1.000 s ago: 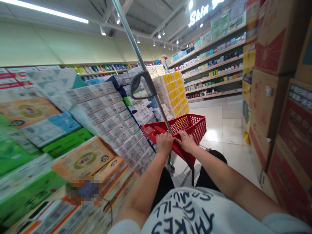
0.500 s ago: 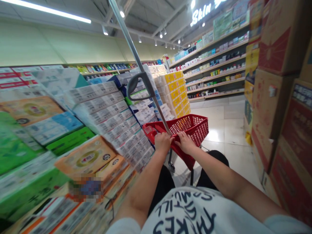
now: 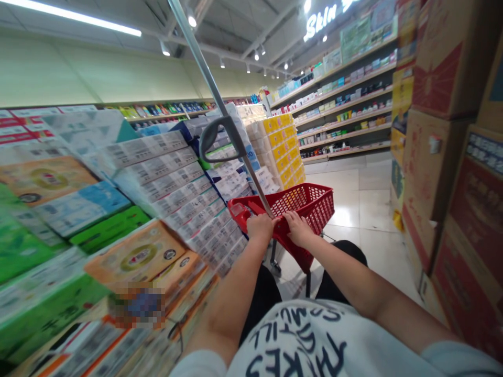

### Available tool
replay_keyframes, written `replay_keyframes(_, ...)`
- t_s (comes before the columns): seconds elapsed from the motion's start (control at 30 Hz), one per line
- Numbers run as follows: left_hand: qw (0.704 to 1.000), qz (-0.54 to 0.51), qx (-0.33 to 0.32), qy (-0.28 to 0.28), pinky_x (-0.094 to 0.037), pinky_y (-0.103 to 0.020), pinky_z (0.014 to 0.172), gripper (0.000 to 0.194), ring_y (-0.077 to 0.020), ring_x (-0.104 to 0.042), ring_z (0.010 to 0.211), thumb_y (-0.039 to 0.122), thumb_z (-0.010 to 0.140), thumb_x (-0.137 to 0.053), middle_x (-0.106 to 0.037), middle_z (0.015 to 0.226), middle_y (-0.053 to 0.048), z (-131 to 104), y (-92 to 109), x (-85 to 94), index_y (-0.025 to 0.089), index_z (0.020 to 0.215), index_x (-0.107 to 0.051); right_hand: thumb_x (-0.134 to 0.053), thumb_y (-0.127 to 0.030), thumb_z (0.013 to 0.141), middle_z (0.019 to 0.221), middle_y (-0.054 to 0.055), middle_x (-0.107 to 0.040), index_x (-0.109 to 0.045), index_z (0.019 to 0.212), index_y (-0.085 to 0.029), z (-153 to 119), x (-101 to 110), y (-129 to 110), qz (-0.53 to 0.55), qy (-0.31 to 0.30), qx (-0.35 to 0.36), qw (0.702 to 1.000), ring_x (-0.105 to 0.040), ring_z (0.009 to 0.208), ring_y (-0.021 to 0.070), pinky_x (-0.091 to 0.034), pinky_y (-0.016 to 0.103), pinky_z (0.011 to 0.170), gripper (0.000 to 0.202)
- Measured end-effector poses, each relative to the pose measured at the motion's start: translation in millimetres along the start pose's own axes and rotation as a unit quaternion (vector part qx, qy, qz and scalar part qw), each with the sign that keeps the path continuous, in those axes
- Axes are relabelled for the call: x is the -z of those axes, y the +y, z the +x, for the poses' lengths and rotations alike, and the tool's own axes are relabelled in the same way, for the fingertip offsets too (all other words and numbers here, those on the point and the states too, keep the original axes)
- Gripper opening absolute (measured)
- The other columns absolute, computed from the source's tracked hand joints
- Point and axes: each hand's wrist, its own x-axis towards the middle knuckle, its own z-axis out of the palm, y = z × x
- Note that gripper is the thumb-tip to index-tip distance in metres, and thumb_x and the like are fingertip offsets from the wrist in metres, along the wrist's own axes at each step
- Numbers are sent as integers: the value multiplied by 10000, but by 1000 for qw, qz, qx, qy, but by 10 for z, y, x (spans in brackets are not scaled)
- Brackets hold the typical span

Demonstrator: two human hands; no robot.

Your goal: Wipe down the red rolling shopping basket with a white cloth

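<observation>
A red shopping cart [image 3: 314, 212] with a mesh basket stands right in front of me. My left hand [image 3: 260, 228] is wrapped round the cart's near edge. Just to its right, my right hand [image 3: 297, 228] grips the same edge, its fingers bent over the rim. Between the two hands a grey metal pole [image 3: 212, 86] rises from the cart and leans up to the left, with a grey loop handle [image 3: 222, 139] on it.
Stacked tissue packs [image 3: 168, 178] and orange packs [image 3: 137, 254] line the left side. Yellow-and-white packs [image 3: 281, 149] stand beyond the cart. Cardboard boxes [image 3: 436, 157] are piled at the right. Stocked shelves [image 3: 346, 107] run along the back, past the tiled floor [image 3: 353, 193].
The surroundings have shifted slightly to the left in view, with the pole and cart. Both hands keep their hold on the cart's edge.
</observation>
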Motion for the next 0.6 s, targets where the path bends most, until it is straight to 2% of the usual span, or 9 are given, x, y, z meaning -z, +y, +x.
replay_keyframes(0.07,999,10,-7,45,-438,-427,820,694,-324,-621,942,644,921,-285,-674,924,-210,-75,53,-45,88,997,-694,-575,-68,728,1526,113,-293,-307,1439,-224,2,-5,16,0,-4,-3,1000,-211,1418,299,-262,569,1095,775)
replay_keyframes(0.13,998,10,-7,59,-432,-433,821,680,-326,-609,948,633,926,-297,-667,929,-206,-98,68,-60,79,991,-684,-555,-55,729,1533,109,-280,-294,1445,-226,2,-4,25,-3,-10,-6,1000,-199,1422,288,-250,565,1101,780)
replay_keyframes(0.3,997,-72,24,-3,-445,-318,701,557,-265,-645,887,608,931,-364,-678,889,-141,46,-88,-38,131,1016,-637,-534,-41,731,1539,90,-267,-279,1445,-228,4,39,2,-10,-24,-9,1000,-178,1427,269,-225,550,1112,782)
replay_keyframes(0.37,993,-117,31,6,-442,-295,683,483,-234,-652,855,574,942,-384,-678,872,-108,87,-200,-49,157,1023,-614,-548,-54,729,1540,86,-264,-268,1448,-237,5,65,-11,-4,-31,-10,999,-173,1427,266,-219,551,1112,793)
replay_keyframes(0.47,983,-138,7,123,-442,-323,812,376,-225,-624,932,468,976,-380,-672,949,-99,7,-357,-125,171,1024,-605,-551,-62,728,1539,81,-260,-259,1450,-252,5,87,-11,1,-35,-15,999,-171,1425,260,-206,544,1117,802)
replay_keyframes(0.53,971,-115,-27,206,-384,-380,965,333,-248,-576,1055,411,975,-393,-662,1051,-109,-129,-418,-204,175,1051,-614,-539,-57,729,1540,79,-258,-264,1447,-254,5,85,1,-1,-30,-14,999,-166,1425,255,-199,537,1121,794)
replay_keyframes(0.6,962,-87,-67,249,-298,-424,1059,327,-267,-521,1155,384,968,-402,-643,1147,-113,-263,-430,-269,181,1111,-615,-536,-58,732,1541,80,-256,-273,1441,-247,4,79,13,-2,-27,-14,1000,-163,1425,257,-198,533,1122,780)
